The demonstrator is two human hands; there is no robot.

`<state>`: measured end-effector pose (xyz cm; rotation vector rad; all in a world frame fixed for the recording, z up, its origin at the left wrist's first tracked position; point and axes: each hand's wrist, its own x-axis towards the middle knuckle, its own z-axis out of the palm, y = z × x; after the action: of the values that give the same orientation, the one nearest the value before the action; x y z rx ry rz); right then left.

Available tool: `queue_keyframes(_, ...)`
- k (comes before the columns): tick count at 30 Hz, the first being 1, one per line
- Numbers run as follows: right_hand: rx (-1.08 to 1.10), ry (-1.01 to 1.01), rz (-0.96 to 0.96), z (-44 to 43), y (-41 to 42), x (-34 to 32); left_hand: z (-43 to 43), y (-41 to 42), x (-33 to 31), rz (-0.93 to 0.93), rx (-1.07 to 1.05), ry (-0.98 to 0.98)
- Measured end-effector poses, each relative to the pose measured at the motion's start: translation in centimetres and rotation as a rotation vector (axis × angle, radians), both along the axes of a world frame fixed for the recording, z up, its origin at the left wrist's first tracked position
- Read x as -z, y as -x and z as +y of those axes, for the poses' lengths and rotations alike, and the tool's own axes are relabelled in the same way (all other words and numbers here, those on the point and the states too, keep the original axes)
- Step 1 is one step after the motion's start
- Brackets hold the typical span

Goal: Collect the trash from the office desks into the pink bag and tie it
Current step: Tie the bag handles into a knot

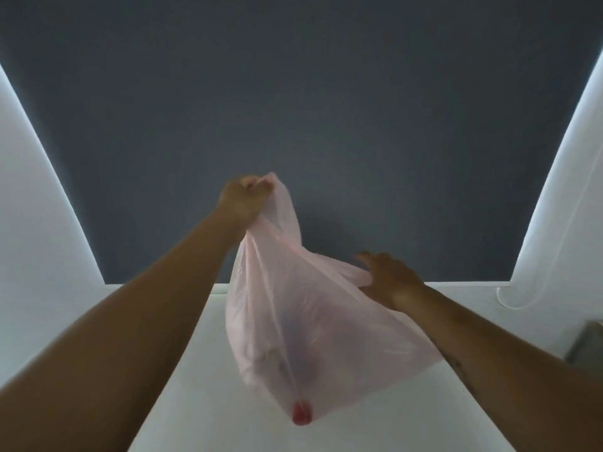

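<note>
A thin, see-through pink bag (293,321) hangs in front of me over the white desk (202,402). My left hand (246,197) grips one gathered top corner of the bag and holds it up high. Lower and to the right, my right hand (388,278) holds the bag's other top corner, fingers closed on the plastic with the forefinger stretched out. Pale crumpled trash shows dimly through the plastic. A small red object (301,413) sits at the bag's lowest point.
A dark grey partition panel (300,109) rises behind the desk. White walls flank it left and right. A clear looped cord (518,298) hangs at the right wall. A grey object (587,344) lies at the right edge.
</note>
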<state>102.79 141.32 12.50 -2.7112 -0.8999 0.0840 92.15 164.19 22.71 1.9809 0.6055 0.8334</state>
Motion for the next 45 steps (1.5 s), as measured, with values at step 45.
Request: queue_keyframes(45, 0.526, -1.929, 1.103, -1.1, -5.0, -2.5, 4.5, 1.3, 14.6, -0.256, 0.104, 0.891)
